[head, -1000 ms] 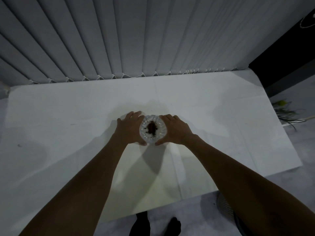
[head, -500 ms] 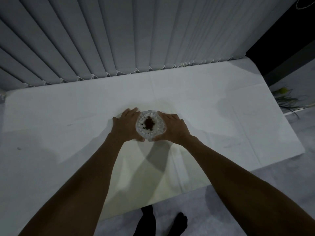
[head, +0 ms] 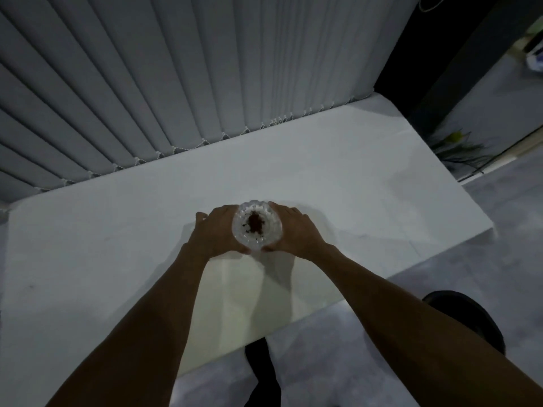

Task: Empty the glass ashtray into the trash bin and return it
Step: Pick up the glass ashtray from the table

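Note:
The glass ashtray (head: 256, 227) is round and ribbed, with a dark brown heap of ash and scattered specks in its middle. It is above the middle of the white table (head: 367, 183); whether it still touches the surface I cannot tell. My left hand (head: 216, 230) cups its left side and my right hand (head: 295, 230) cups its right side, thumbs meeting at the near rim. A dark round bin (head: 482, 321) shows at the lower right on the floor, partly hidden behind my right forearm.
Grey vertical blinds (head: 205, 83) hang along the table's far edge. Off the table's right end lie a green leafy plant (head: 454, 145) and a pale strip on the grey floor. My dark-clad feet (head: 261, 374) stand under the near table edge.
The view has swung to the right and tilted, bringing the dark bin into sight at lower right. Both hands keep their hold on the ashtray, which looks slightly raised and closer.

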Demonstrator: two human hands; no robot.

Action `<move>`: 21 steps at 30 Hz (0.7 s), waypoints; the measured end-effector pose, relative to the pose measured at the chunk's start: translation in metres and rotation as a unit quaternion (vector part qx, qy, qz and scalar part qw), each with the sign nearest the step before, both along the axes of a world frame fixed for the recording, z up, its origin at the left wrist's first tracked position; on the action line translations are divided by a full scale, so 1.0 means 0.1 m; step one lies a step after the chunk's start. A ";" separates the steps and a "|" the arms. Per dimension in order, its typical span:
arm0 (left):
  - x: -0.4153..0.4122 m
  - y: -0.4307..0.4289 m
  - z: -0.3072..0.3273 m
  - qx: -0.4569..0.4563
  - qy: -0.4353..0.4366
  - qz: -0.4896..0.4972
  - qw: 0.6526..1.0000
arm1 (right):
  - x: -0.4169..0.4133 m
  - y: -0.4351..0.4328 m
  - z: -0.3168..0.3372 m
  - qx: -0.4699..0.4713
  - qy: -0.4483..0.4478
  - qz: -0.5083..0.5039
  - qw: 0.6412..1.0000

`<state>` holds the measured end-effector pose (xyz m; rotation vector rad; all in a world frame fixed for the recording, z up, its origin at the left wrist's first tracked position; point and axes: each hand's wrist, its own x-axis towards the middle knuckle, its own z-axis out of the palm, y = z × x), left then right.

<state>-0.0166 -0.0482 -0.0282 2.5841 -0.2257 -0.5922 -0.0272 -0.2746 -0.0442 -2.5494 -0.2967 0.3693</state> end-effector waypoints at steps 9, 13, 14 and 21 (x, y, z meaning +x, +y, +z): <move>-0.42 -1.27 0.54 0.034 -0.059 -0.059 0.996 | -0.70 -1.26 0.46 0.036 -0.052 -0.061 0.996; -0.72 -1.99 0.68 0.030 -0.074 -0.097 0.992 | -1.18 -1.95 0.66 0.029 -0.075 -0.086 0.993; -0.79 -2.18 0.71 0.026 -0.078 -0.111 0.990 | -1.31 -2.13 0.69 0.027 -0.081 -0.096 0.992; -1.26 -3.55 0.85 0.000 -0.095 -0.200 0.975 | -2.19 -3.36 0.94 0.017 -0.101 -0.184 0.978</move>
